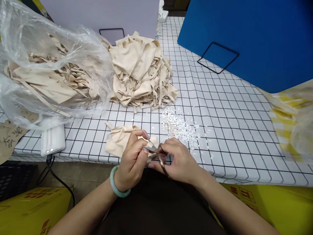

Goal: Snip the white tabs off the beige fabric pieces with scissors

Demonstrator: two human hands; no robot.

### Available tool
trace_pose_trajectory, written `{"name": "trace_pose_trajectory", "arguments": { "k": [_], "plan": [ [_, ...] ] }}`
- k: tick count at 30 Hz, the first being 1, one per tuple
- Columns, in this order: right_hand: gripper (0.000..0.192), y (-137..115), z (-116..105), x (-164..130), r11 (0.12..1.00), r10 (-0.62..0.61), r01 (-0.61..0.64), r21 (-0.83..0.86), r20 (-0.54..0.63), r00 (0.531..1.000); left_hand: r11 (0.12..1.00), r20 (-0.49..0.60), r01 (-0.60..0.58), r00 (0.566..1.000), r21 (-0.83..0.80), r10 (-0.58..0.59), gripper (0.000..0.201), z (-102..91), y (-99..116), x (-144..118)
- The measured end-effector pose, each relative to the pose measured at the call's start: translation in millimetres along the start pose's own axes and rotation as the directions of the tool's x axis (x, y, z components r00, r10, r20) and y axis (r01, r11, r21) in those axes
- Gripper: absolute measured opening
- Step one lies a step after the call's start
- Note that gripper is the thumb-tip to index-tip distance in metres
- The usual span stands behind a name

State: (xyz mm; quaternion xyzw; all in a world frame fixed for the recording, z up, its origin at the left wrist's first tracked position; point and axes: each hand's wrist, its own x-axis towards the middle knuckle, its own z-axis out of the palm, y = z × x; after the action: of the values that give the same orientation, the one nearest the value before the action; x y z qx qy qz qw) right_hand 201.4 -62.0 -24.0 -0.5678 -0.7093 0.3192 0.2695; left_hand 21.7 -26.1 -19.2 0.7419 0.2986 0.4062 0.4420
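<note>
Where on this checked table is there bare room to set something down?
The widest bare patch of the checked table lies right of the white snippets, below the blue board. A smaller one sits between the white box and the cloth piece. The left is crowded by the plastic bag and cloth pile.

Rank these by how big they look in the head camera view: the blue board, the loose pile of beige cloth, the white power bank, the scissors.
1. blue board, cut off by the frame edge
2. pile of beige cloth
3. white power bank
4. scissors, partly hidden by the right hand, so their full size is unsure
</note>
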Motion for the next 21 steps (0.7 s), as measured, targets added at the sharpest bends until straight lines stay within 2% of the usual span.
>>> {"name": "trace_pose_trajectory", "arguments": {
  "k": [12,18,21],
  "plan": [
    [0.055,1.5,1.8,-3.7,1.0,-0.016,0.014,-0.017,-0.064,0.998,0.999,0.014,-0.038,0.999,0.017,0.037,0.024,2.0,-0.1,0.3],
    [0.059,12.8,0.0,-15.2,0.995,0.076,-0.083,-0.06,-0.113,0.991,0.998,0.092,-0.053,0.994,0.032,0.05,0.024,11.7,-1.6,10.9],
    [0.061,19.0,-2.8,-24.7,0.986,0.156,-0.162,-0.027,-0.165,0.974,0.997,0.144,-0.078,0.987,0.018,0.075,0.023,21.9,-5.7,19.9]
  ]
}}
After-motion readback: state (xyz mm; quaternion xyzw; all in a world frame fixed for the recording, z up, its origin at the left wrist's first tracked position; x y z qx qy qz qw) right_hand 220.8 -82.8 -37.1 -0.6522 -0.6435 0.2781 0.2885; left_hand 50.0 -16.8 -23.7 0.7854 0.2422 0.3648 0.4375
